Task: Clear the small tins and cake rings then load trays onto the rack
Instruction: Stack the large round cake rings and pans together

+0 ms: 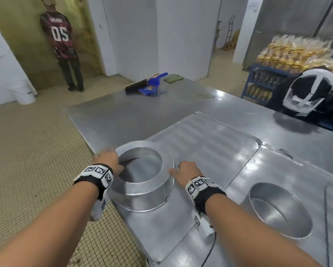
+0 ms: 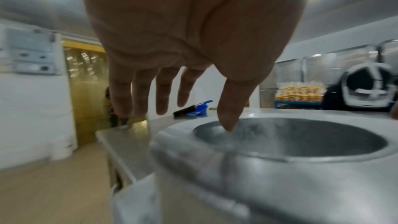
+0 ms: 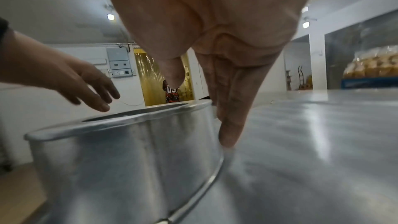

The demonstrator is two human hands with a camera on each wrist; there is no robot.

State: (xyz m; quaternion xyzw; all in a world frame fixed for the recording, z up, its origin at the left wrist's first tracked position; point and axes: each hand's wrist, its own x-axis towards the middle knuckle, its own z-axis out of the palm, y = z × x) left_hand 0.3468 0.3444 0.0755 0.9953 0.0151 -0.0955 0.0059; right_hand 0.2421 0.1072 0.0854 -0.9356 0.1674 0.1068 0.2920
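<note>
1. A round shiny metal cake ring (image 1: 142,176) stands on a flat grey metal tray (image 1: 206,143), near the left edge of the long steel desk (image 1: 111,114).
2. The left hand (image 1: 109,158) is at the ring's left side. Its grip is loose, with fingers (image 2: 140,96) straight and spread, and the thumb tip dips just inside the ring's top rim.
3. The right hand (image 1: 186,171) is at the ring's right side. Its straight fingers (image 3: 230,125) point down and touch the ring's outer wall, and it clasps nothing.
4. The ring sits between both hands.
5. A second round metal ring (image 1: 279,209) stands well apart to the right.
</note>
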